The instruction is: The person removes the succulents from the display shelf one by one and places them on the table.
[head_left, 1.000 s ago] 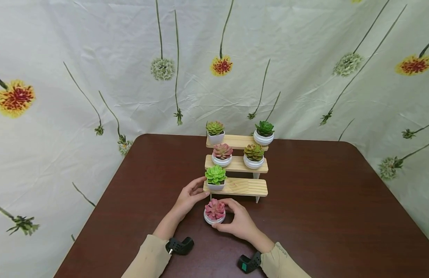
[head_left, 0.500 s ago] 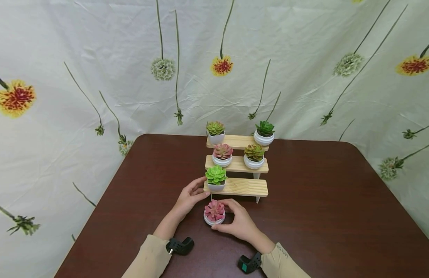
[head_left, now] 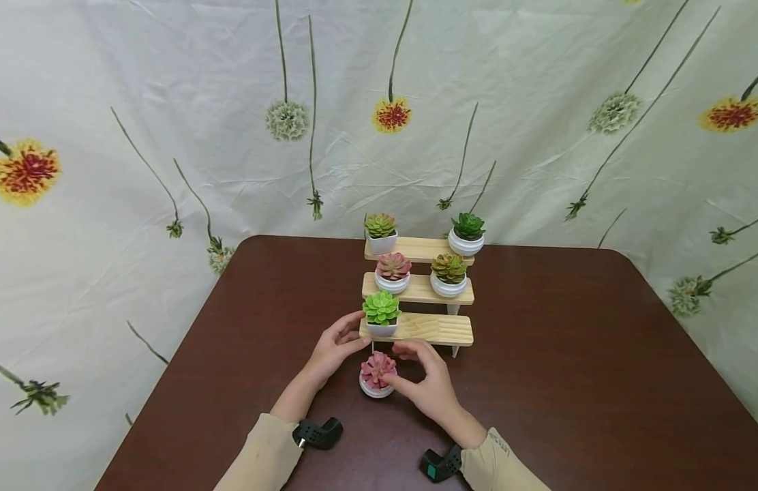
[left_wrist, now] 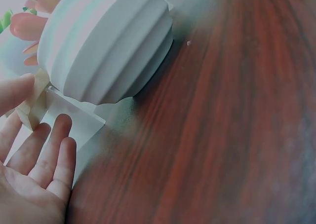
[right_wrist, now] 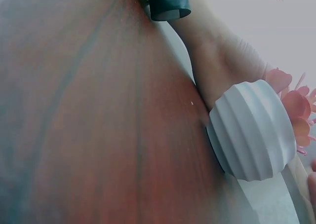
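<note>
A pink succulent point(head_left: 377, 369) in a ribbed white round pot point(head_left: 376, 391) stands on the table before the wooden three-tier plant stand point(head_left: 434, 329). The right hand point(head_left: 433, 387) hovers at the pot's right, fingers spread apart, its thumb overlapping the pink leaves in the head view. At the lowest shelf's left end, the left hand point(head_left: 331, 350) pinches the board between thumb and fingers, beside a bright green succulent point(head_left: 382, 310). The left wrist view shows the thumb point(left_wrist: 19, 92) on the wood, with the ribbed pot point(left_wrist: 108, 46) close by.
On the middle shelf sit a pink-green succulent point(head_left: 393, 269) and an olive one point(head_left: 449, 273). The top shelf bears a pale green succulent point(head_left: 381, 232) and a dark green one point(head_left: 467, 232). Behind the brown table point(head_left: 557, 354) hangs a flowered cloth point(head_left: 526, 136).
The right hand has let go of the pink succulent's pot; its thumb has risen from the pot's front to the leaves. The left hand and the stand have stayed put.
</note>
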Action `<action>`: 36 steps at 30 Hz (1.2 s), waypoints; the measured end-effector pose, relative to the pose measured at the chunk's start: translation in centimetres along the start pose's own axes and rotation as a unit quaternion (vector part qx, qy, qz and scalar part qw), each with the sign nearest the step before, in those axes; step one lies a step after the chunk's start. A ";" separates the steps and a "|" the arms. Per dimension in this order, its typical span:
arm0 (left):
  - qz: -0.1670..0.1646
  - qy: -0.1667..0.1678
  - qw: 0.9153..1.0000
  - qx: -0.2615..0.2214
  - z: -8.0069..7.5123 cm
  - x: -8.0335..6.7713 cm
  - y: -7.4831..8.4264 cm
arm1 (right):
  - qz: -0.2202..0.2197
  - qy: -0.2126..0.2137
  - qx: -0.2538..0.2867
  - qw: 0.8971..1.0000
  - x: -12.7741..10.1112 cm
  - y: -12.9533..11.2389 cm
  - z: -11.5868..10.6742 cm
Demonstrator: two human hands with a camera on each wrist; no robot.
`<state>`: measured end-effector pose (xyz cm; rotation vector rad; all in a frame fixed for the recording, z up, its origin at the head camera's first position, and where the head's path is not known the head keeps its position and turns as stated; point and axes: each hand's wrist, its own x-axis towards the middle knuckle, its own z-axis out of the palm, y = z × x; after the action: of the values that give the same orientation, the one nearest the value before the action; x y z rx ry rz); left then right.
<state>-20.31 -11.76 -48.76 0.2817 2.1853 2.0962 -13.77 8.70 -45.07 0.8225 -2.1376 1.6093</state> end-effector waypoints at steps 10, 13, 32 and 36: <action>-0.019 -0.017 1.000 -0.001 0.1 -0.7 2.4 | -0.028 0.087 -0.040 0.995 1.1 -0.3 -0.2; -0.021 -0.017 1.000 0.003 0.2 -1.0 3.0 | -0.015 0.096 -0.058 0.994 1.5 0.1 -0.1; -0.010 -0.019 1.000 0.002 0.3 -1.1 3.2 | 0.139 0.042 -0.050 0.988 4.0 3.1 0.6; -0.005 -0.014 1.000 -0.001 0.1 -0.5 1.6 | 0.149 0.024 -0.045 0.988 4.5 3.2 0.5</action>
<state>-19.67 -11.72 -47.17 0.2962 2.1650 2.0760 -19.23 7.78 -45.00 0.4466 -2.3670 1.6344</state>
